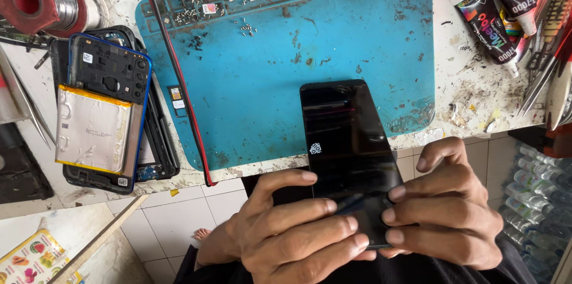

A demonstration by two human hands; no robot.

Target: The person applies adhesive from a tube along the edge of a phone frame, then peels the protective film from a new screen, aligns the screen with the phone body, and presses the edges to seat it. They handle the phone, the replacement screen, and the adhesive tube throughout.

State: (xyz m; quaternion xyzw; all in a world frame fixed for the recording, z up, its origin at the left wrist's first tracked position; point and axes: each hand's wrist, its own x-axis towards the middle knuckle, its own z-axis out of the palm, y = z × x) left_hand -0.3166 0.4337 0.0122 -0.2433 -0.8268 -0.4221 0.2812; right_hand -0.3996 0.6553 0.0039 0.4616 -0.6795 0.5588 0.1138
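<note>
**Black phone gripped in both hands at the bench edge**

Black and glossy, the phone (348,153) lies screen-up, its far end over the blue work mat (268,81) and its near end past the edge of the bench (459,99). Left hand (295,230) clasps the lower left side, fingers curled across the glass; right hand (450,206) grips the lower right corner (fingertips pressed on the screen). Well to the left lies an opened phone with exposed silver battery (92,129). Glue tubes (500,4) rest at upper right.
</note>
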